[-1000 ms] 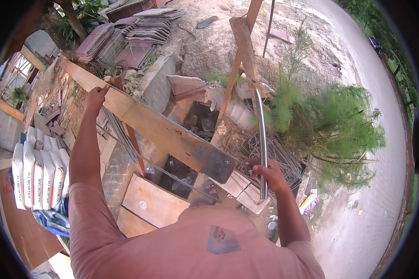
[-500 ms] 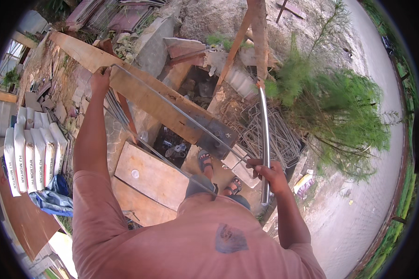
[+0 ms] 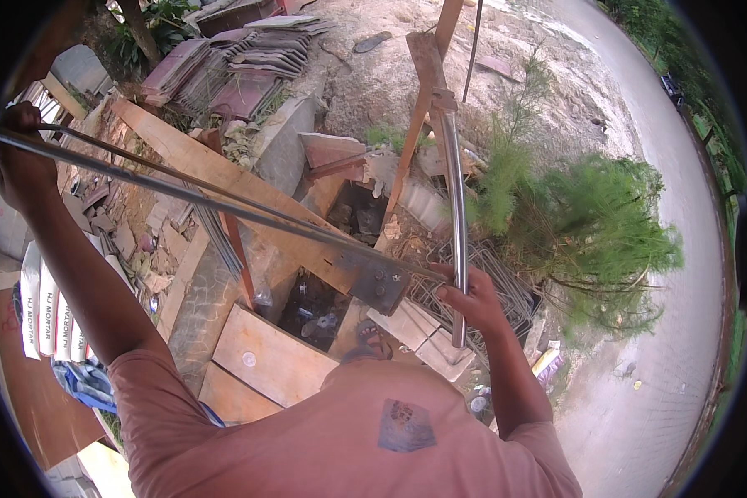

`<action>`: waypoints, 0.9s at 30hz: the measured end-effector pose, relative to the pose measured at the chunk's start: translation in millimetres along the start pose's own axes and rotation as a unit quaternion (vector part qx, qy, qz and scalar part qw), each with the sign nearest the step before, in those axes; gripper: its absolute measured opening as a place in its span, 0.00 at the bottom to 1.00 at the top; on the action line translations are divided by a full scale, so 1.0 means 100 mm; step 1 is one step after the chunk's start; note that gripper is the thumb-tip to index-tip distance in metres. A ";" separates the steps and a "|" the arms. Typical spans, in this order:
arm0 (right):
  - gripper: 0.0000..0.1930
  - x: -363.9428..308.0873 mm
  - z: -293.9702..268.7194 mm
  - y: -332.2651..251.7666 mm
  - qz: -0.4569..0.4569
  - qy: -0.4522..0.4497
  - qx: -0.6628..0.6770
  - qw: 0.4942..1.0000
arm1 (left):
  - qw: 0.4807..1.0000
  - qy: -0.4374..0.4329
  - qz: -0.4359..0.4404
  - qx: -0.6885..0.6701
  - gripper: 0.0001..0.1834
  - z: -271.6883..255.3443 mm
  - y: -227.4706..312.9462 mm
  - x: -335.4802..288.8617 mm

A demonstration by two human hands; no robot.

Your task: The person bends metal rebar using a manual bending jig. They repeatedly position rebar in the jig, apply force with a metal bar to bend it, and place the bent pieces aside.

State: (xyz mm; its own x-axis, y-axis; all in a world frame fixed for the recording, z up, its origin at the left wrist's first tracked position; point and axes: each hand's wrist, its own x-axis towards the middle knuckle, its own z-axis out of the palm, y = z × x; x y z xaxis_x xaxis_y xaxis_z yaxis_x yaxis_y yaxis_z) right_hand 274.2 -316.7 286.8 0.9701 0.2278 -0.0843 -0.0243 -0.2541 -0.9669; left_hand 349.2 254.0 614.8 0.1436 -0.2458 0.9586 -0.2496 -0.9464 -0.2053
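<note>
Since half a second ago, the left hand [image 3: 26,162] has swung far out to the left side. It is wrapped tight around a long, thin, grey metal rod [image 3: 199,196], which goes across, in front of a long brown wooden plank [image 3: 174,148], toward the other hand. That right hand [image 3: 475,300] has its fingers curled around the low part of a shiny, round, silver metal tube [image 3: 457,195]. Both hands are wide apart.

Road [image 3: 672,332]: pale in bright daylight, bent by distortion.
Steel tube [image 3: 457,203]: white glare.
My left hand [image 3: 26,173]: dim, beside black edging.
</note>
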 end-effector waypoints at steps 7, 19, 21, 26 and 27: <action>0.18 0.07 0.25 0.68 -0.005 0.041 -0.014 0.999 | 0.871 0.079 -0.092 -0.475 0.19 -0.14 0.77 -0.88; 0.20 -0.03 0.40 0.84 0.050 -0.004 -0.018 0.999 | 0.902 0.067 -0.084 -0.418 0.22 -0.34 0.92 -0.96; 0.20 0.05 0.31 0.75 0.054 -0.006 0.012 0.998 | 0.882 0.086 -0.146 -0.440 0.22 -0.30 0.95 -0.79; 0.20 0.02 0.20 0.24 0.052 0.002 0.001 0.999 | 0.940 0.007 -0.308 -0.150 0.18 -0.02 0.75 -0.34; 0.21 -0.03 0.22 0.18 0.058 -0.001 0.011 0.998 | 0.958 -0.033 -0.268 -0.098 0.16 0.09 0.70 -0.34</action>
State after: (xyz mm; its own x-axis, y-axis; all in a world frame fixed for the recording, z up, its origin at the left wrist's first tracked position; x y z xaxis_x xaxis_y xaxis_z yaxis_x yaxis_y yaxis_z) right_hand 265.3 -301.6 264.9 0.9600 0.2001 -0.1958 -0.1414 -0.2572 -0.9560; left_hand 335.8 194.5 565.8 0.3591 0.2448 0.9006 -0.2979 -0.8844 0.3592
